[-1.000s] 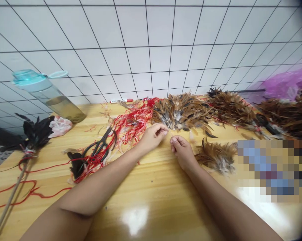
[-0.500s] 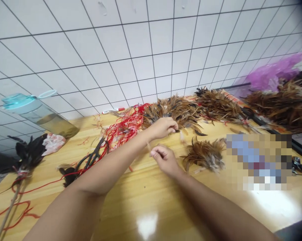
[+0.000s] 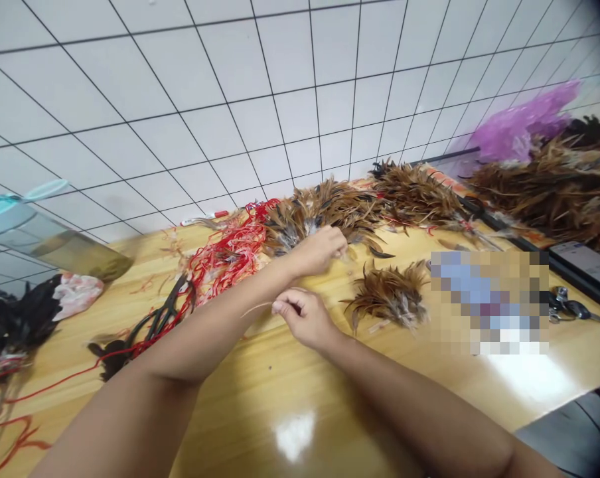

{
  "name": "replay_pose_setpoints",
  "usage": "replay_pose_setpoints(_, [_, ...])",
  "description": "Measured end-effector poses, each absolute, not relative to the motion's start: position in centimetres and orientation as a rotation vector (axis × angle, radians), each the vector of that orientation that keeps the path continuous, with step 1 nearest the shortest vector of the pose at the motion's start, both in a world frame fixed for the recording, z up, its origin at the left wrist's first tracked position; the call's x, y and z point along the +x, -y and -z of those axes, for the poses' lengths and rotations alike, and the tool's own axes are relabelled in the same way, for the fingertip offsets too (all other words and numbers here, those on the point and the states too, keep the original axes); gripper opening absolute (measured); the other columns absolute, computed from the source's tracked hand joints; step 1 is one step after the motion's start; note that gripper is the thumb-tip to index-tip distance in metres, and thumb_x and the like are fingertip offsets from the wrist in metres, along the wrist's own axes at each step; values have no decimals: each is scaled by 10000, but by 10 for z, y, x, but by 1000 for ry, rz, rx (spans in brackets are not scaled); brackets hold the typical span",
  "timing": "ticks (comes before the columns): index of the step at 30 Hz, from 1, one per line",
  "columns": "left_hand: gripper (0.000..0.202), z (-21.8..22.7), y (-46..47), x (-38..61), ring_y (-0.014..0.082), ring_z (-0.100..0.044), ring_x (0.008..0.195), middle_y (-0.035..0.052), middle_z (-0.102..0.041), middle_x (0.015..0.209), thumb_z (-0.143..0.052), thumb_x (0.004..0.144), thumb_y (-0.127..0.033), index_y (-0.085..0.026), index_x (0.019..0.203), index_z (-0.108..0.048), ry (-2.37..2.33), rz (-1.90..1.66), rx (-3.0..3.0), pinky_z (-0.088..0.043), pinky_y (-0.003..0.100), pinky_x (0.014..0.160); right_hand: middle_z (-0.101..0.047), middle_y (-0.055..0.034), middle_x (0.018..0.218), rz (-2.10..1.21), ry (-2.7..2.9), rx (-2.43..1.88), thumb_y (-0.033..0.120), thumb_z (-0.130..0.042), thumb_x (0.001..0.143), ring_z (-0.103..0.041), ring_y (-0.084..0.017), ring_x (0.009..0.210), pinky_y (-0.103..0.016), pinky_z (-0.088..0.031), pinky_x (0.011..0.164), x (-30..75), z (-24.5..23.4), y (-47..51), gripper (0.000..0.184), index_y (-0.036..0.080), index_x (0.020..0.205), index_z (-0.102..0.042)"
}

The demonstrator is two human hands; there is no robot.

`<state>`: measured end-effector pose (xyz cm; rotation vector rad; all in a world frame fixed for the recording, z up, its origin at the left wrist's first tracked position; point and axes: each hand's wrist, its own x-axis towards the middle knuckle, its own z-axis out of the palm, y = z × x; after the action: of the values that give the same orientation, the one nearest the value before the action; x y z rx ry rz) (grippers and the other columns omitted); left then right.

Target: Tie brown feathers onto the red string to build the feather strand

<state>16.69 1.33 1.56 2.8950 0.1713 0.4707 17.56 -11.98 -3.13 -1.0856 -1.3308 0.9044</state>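
Nearest to me is my right hand (image 3: 304, 318), low over the glossy yellow wooden table (image 3: 270, 392), with thumb and forefinger pinched shut on one thin pale feather (image 3: 255, 309). The feather's long axis runs pretty much 3 to 9 o'clock, and the free end pokes out toward 9 from my fingertips. My wrist is fairly straight, knuckles up, forearm coming in from 5 o'clock. My left hand (image 3: 322, 249) is just beyond it, at about 1 o'clock from the right one, near it but not touching. That arm is stretched long from 7 o'clock, so the left is clearly the hand closer to the fan-shaped pile of brown feathers (image 3: 324, 209). Its fingers are curled down right into the near edge of that pile, where the stems come together. Honestly I can't tell whether they've actually pinched anything or are just resting in there. The pile sits at 12 o'clock from the left hand and spreads away from me. A small loose clump of brown feathers (image 3: 387, 299) lies at 3 o'clock from my right hand, a bit apart. A tangle of red string (image 3: 225, 252) is at 10 o'clock with black scissors (image 3: 165, 309) beside it, and way back at 2 o'clock there's a purple plastic bag (image 3: 519, 129).
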Motion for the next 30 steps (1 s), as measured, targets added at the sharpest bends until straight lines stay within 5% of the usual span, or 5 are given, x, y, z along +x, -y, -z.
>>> replay_pose_setpoints(4, [32,-36,-3,125,127,-514,762,18,-575,824,-493,864,-196,-181,883,-515,-618,-950,2157,-410,254,697,-514,22,608,-983,970,-1157,389,-513,831,-446,-116,588,-240,-347,551,186,34,112,226,196,737,-583])
replay_pose_setpoints(10, [348,-8,26,80,65,-458,571,-36,-513,655,-734,701,-407,-164,825,-518,-704,-904,1287,-347,189,524,-377,73,500,-1101,680,-1132,511,-652,712,-305,-78,457,-231,-225,459,196,32,105,328,193,725,-572])
replay_pose_setpoints(30, [170,3,34,77,96,-529,646,-24,-588,690,-677,716,-267,-153,795,-578,-789,-728,1486,-384,214,621,-424,62,511,-1079,908,-1319,450,-619,739,-358,-85,494,-234,-286,502,196,29,105,276,191,670,-550])
